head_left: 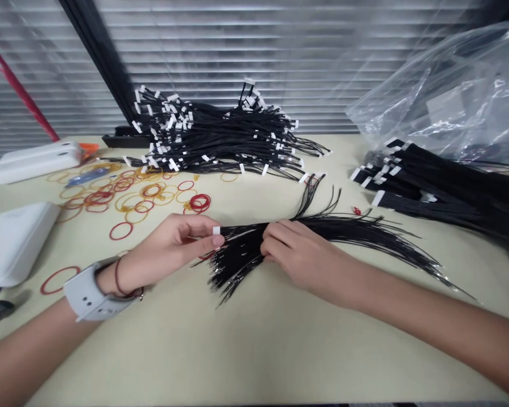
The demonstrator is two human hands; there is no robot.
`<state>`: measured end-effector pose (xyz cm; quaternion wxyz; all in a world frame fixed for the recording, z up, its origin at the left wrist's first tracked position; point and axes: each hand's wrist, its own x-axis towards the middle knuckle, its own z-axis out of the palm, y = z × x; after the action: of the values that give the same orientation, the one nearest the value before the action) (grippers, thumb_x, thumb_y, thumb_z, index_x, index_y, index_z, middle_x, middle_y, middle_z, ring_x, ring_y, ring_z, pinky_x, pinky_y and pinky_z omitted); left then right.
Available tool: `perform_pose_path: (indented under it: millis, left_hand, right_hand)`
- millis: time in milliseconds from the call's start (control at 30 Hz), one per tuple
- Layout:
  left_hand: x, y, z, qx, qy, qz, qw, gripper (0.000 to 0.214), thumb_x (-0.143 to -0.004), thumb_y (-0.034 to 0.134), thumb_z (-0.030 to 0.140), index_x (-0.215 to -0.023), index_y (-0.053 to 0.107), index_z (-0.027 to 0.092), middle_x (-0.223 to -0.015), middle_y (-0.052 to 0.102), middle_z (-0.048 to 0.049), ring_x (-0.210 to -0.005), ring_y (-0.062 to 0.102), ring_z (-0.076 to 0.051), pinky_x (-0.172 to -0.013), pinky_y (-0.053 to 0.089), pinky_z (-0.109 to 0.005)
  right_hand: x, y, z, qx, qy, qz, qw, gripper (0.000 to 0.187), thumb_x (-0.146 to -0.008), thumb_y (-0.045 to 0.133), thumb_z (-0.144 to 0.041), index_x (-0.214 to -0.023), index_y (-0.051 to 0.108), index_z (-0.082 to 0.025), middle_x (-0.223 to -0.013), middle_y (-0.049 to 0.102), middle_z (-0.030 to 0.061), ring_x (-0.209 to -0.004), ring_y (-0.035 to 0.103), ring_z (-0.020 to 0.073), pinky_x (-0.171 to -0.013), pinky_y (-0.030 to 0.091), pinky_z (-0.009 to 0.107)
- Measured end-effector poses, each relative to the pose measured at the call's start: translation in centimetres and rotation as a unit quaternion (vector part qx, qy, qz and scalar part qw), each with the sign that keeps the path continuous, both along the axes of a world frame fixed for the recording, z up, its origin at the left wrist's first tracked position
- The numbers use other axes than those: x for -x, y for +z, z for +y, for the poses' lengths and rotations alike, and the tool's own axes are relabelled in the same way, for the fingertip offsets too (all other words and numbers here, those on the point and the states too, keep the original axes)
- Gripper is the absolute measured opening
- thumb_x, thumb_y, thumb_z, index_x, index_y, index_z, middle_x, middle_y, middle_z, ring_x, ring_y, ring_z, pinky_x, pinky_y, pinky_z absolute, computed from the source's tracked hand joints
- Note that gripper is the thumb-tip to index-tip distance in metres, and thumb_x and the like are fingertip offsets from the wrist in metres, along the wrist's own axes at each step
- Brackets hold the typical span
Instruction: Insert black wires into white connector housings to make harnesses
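Wire bundle [365,232]: lying across the middle of the tabletop [258,350], about halfway between far edge and near edge; black, thin, fanned out at both ends, with shiny tips, possibly of metal.
Left hand [173,240]: closed in a fine pinch on one small white connector [216,230], just beside the left end of the bundle.
Right hand [292,246]: closed from above around the left part of the bundle, with fingers bent; force of the grip not possible to tell.
Handling: probably light and flexible, rather springy along the length; likely to spread apart when held loosely, and perhaps a little slippery between strands.
Delicate points: probably the tips and the white connector, easy to bend or to pull; better not to squeeze there strongly.
Where to take hold: best around the gathered part, near the present right grip; for the white connector, by its two flat sides, with light pressure.
Far edge of tabletop: occupied by a pile of black cables [233,127] with white ends.
Toward left edge: scattered rubber bands [200,202], red and yellow, behind and beside the left wrist.
Toward far right corner: more black cables [453,186], in front of a clear plastic bag [470,130].
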<state>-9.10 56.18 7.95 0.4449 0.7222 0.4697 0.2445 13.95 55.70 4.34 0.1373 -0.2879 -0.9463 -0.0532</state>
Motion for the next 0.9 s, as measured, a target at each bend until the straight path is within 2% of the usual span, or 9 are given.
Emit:
perform_pose_path:
  millis: [167, 333, 500, 667, 800, 900]
  left_hand:
    - [-0.1, 0.0, 0.1, 0.020, -0.006, 0.010, 1.000, 0.016, -0.081, 0.055, 0.029, -0.076, 0.061, 0.016, -0.061, 0.055, 0.0019, -0.053, 0.048, -0.009, -0.047, 0.040, -0.018]
    - [-0.1, -0.1, 0.1, -0.006, 0.005, 0.017, 1.000, 0.013, -0.078, 0.057, 0.028, -0.079, 0.064, 0.017, -0.069, 0.061, -0.0005, -0.058, 0.053, -0.011, -0.051, 0.044, -0.019]
    - [0.0, -0.3, -0.1, 0.000, 0.002, 0.029, 1.000, 0.013, -0.079, 0.056, 0.027, -0.082, 0.062, 0.016, -0.069, 0.060, 0.0009, -0.060, 0.053, -0.010, -0.051, 0.043, -0.017]
    - [-0.2, -0.4, -0.2, 0.004, 0.001, 0.038, 0.999, 0.011, -0.080, 0.054, 0.025, -0.082, 0.060, 0.015, -0.069, 0.057, 0.0021, -0.061, 0.050, -0.008, -0.052, 0.041, -0.015]
    - [-0.3, -0.4, -0.3, -0.006, 0.003, 0.040, 0.999, 0.012, -0.079, 0.055, 0.026, -0.081, 0.060, 0.015, -0.069, 0.057, 0.0005, -0.060, 0.051, -0.010, -0.051, 0.042, -0.016]
    - [-0.3, -0.4, -0.3, 0.013, 0.007, 0.035, 0.999, 0.012, -0.079, 0.055, 0.027, -0.080, 0.061, 0.016, -0.068, 0.058, 0.0001, -0.060, 0.053, -0.011, -0.051, 0.044, -0.017]
  right_hand:
    - [-0.4, 0.0, 0.0, 0.043, -0.028, 0.064, 0.997, 0.020, -0.079, 0.037, 0.002, -0.082, 0.051, -0.013, -0.083, 0.054, 0.0055, -0.077, 0.046, 0.0147, -0.073, 0.040, 0.031]
    - [-0.3, 0.8, 0.0, 0.137, -0.051, 0.207, 0.967, 0.012, -0.085, 0.044, -0.012, -0.084, 0.056, -0.015, -0.080, 0.059, 0.0024, -0.075, 0.053, 0.0120, -0.068, 0.042, 0.025]
    - [-0.4, 1.1, -0.3, 0.211, -0.104, 0.218, 0.947, 0.012, -0.083, 0.046, -0.013, -0.085, 0.056, -0.019, -0.081, 0.056, 0.0007, -0.079, 0.051, 0.0121, -0.069, 0.040, 0.026]
    - [-0.4, 0.9, -0.2, 0.232, -0.128, 0.236, 0.935, 0.013, -0.084, 0.045, -0.013, -0.081, 0.056, -0.019, -0.080, 0.056, -0.0011, -0.078, 0.050, 0.0103, -0.070, 0.038, 0.025]
    - [-0.2, 0.7, 0.0, 0.232, -0.149, 0.275, 0.921, 0.012, -0.082, 0.050, -0.014, -0.078, 0.059, -0.019, -0.076, 0.059, -0.0037, -0.073, 0.053, 0.0076, -0.067, 0.039, 0.022]
    - [-0.2, 0.7, 0.0, 0.229, -0.171, 0.288, 0.914, 0.008, -0.080, 0.054, -0.017, -0.079, 0.062, -0.020, -0.076, 0.062, -0.0048, -0.072, 0.054, 0.0075, -0.066, 0.039, 0.022]
